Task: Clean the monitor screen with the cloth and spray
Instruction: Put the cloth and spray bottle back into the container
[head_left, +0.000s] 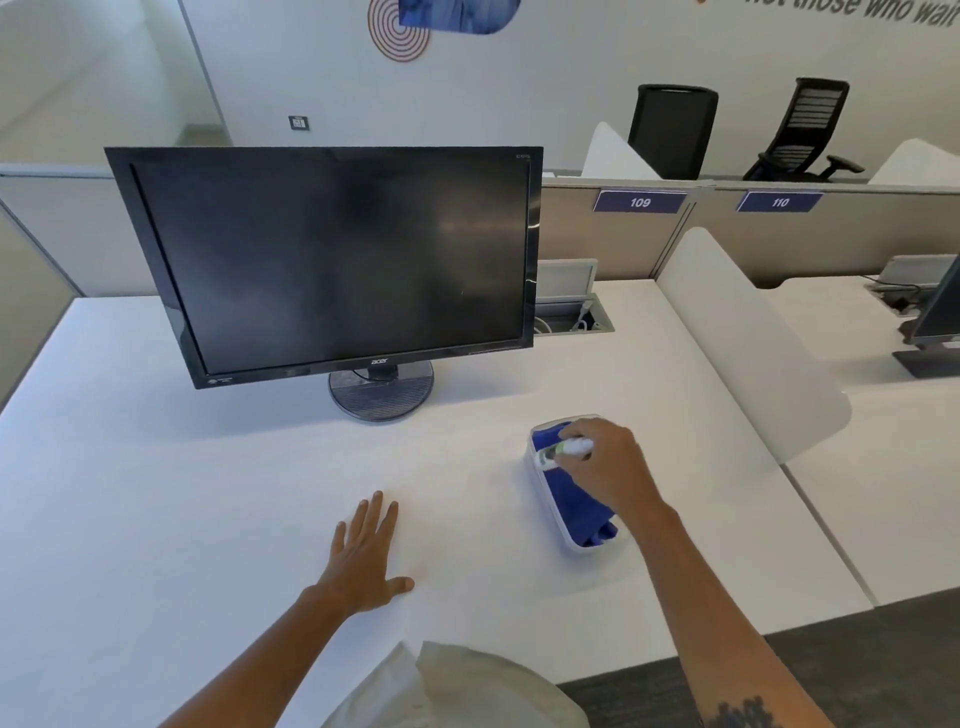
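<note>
Head view: the right hand (605, 462) holds the spray bottle (563, 450) over the blue cloth (576, 501) in its tray (545, 491). The left hand (366, 558) lies flat and wide on the desk (208, 493).

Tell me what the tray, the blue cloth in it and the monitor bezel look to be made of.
Tray: likely white plastic, smooth moulded rim with rounded corners.
Blue cloth: soft fabric, maybe microfibre; it folds and bunches, matte.
Monitor bezel: glossy black plastic, with bright reflections along its right edge.
</note>
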